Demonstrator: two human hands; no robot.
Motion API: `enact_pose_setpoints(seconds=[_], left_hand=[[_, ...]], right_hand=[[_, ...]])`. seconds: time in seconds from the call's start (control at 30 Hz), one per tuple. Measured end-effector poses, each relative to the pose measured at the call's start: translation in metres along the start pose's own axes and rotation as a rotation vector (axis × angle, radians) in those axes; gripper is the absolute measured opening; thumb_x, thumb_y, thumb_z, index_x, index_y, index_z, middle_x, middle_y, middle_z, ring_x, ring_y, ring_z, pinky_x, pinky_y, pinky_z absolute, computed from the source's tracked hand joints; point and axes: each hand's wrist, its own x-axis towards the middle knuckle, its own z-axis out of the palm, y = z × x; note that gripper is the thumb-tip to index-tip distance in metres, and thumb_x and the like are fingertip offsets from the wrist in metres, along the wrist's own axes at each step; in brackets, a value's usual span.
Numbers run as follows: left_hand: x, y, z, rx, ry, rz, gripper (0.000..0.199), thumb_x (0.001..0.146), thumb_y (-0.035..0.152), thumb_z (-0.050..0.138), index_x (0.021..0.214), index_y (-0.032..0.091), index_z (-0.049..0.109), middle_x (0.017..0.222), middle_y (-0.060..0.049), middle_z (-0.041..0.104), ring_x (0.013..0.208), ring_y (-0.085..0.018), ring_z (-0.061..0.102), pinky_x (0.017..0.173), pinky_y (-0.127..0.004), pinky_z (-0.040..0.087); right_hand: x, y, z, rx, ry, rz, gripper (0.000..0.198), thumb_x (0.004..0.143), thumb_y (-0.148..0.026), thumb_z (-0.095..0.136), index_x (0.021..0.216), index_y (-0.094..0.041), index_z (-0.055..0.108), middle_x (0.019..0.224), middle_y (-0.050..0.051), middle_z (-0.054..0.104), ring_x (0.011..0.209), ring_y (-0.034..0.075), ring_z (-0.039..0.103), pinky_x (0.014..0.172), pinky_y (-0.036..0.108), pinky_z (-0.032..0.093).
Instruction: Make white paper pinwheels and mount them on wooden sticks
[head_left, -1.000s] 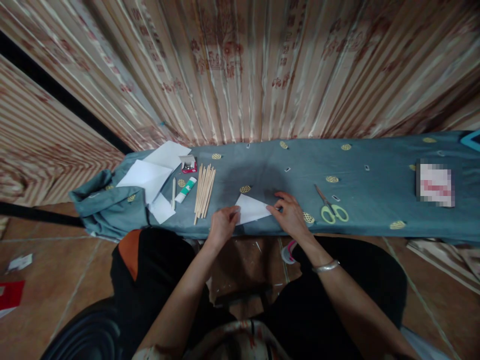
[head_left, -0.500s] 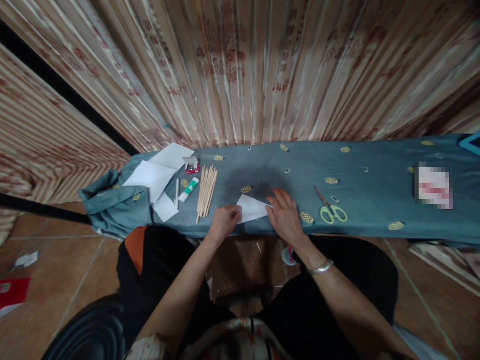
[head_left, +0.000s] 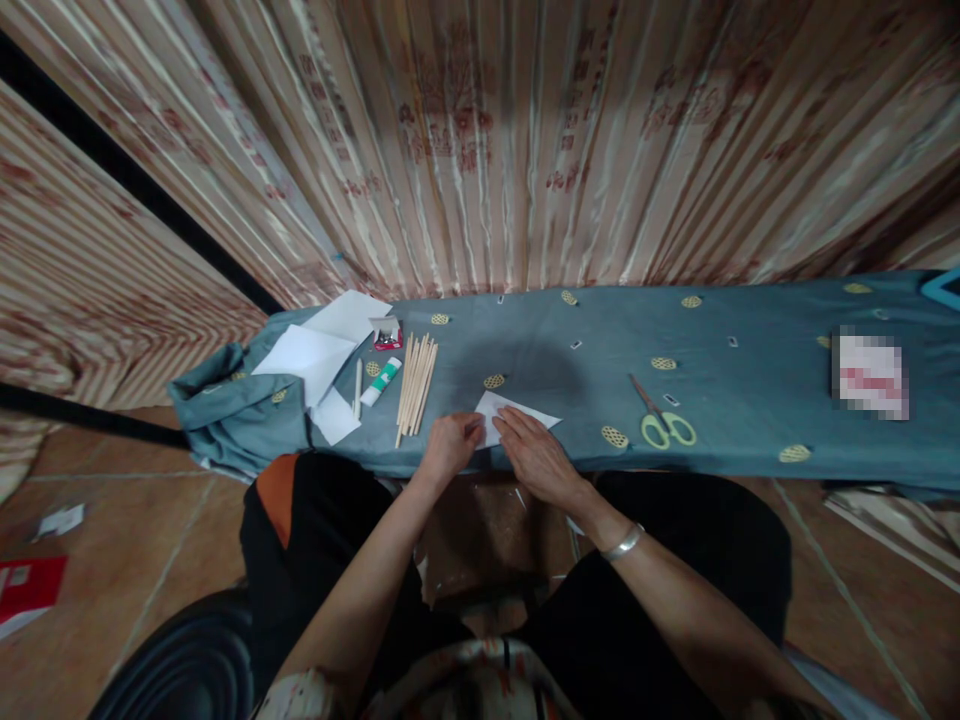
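Observation:
A folded piece of white paper, roughly triangular, lies near the front edge of the cloth-covered table. At its left edge, my left hand is closed, pinching the paper between thumb and fingers. My right hand rests across the paper's middle with fingers stretched out and pressed down on it. The paper's pointed right corner shows beyond the knuckles; its front edge is partly hidden under that hand.
Left of my hands lie a bundle of wooden sticks, a glue stick, a white pencil-like stick, a small red box and white paper sheets. Green-handled scissors lie right; a blurred packet sits farther right.
My right hand has slid left from the paper's right corner to its middle and flattened there, uncovering the corner. The left hand stays at the left edge.

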Motion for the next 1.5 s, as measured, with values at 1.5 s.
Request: enact_pose_setpoints(seconds=[1.5], left_hand=[[-0.063, 0.007, 0.057, 0.485, 0.173, 0.371, 0.060, 0.087, 0.011, 0.043, 0.145, 0.001, 0.029, 0.153, -0.022, 0.033, 0.145, -0.030, 0.023, 0.116, -0.051, 0.025]], right_hand=[[-0.052, 0.031, -0.008, -0.196, 0.082, 0.259, 0.070, 0.095, -0.054, 0.039, 0.143, -0.003, 0.039, 0.145, 0.024, 0.044, 0.138, 0.033, 0.035, 0.111, 0.050, 0.029]])
